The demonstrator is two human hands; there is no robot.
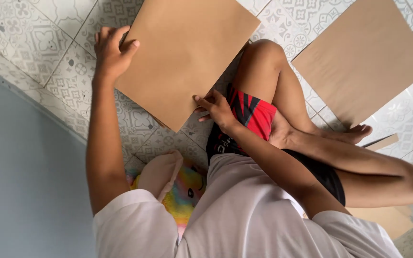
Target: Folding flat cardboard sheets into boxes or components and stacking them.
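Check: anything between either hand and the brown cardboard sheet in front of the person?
Nothing visible. The left hand grips the far-left edge of the flat brown cardboard sheet, thumb on top. The right hand presses fingertips on the sheet's near edge. Both touch it directly.

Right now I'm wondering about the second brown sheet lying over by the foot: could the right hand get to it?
Probably yes. The right hand rests on the near brown sheet; the second sheet lies flat beyond the raised knee, which it must reach over.
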